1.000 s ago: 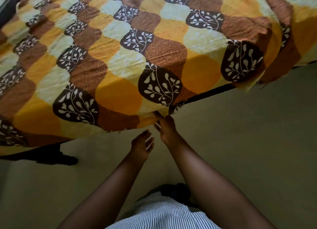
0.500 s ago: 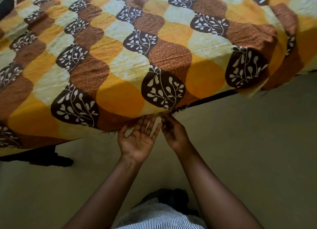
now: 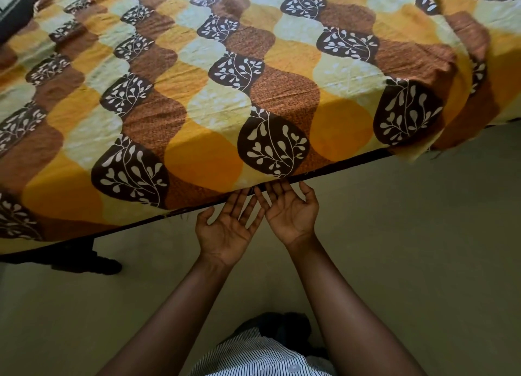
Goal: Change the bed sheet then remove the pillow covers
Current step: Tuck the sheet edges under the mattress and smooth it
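Now both my hands are turned palm up at the near edge of the bed. One second ago the right hand (image 3: 290,210) pinched the hem of the patterned bed sheet (image 3: 197,93), and the left hand (image 3: 228,230) hung under it with its back up; the hem drooped below the frame there. In this moment the grip of both hands is released: the fingers are straight and hold nothing, and their tips meet the hem where it goes in above the dark bed rail (image 3: 338,165). The rail shows as a clean line here, so I judge that this part of the hem is being pushed in under the mattress.

For the task this means the sheet already lies spread over the bed and I am at the tucking step. The loose sheet corner (image 3: 408,154) on the right hangs free over the floor (image 3: 423,248), so it probably needs tucking next. I see no pillows or pillow covers in this view.
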Demonstrator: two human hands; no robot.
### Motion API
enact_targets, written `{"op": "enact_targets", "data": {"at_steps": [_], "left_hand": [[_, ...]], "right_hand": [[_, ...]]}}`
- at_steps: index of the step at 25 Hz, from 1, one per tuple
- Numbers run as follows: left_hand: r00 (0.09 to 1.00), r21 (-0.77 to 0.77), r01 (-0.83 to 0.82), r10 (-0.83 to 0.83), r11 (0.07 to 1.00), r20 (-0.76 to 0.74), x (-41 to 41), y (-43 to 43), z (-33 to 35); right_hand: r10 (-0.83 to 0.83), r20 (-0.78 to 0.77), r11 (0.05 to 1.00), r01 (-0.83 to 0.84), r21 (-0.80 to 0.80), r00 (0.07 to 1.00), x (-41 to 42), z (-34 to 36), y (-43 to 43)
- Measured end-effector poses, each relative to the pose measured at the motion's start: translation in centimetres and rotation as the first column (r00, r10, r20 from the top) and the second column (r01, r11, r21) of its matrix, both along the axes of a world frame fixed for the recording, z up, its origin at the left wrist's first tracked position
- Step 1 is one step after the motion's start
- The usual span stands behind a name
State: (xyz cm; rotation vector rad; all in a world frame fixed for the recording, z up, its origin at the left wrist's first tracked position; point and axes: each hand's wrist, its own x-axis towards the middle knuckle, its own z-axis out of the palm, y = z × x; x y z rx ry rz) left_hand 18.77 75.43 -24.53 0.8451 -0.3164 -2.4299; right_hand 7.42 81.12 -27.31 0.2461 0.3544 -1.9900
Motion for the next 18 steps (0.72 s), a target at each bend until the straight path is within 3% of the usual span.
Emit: {"op": "enact_targets", "data": {"at_steps": [5,8,11,14,18], "left_hand": [[0.997,-0.017,-0.016,0.018,1.0,0.078,0.0,0.0,-0.1],[0.99,-0.011,-0.036,0.037,0.999,0.134,-0.3,0.4,0.1],[0.961,0.048,-0.182,0.167,0.982,0.221,-0.1,0.4,-0.4],[0.937,0.081,-0.339,0.328,0.937,0.121,1.1,-0.6,-0.9],[0.931,0.098,-0.363,0.365,0.927,-0.004,2.2,-1.1,-0.8]], "right_hand": [[-0.004,-0.001,1.0,0.004,0.031,1.0,-0.1,1.4,-0.7],[-0.009,-0.034,0.991,0.013,0.135,0.999,-0.3,2.7,-1.5],[-0.03,-0.093,0.962,0.054,0.269,0.995,-0.2,2.6,-0.2],[0.032,-0.089,0.94,0.001,0.341,0.996,1.6,2.5,1.0],[0.1,-0.157,0.932,-0.037,0.361,0.983,2.6,4.0,0.2]]}}
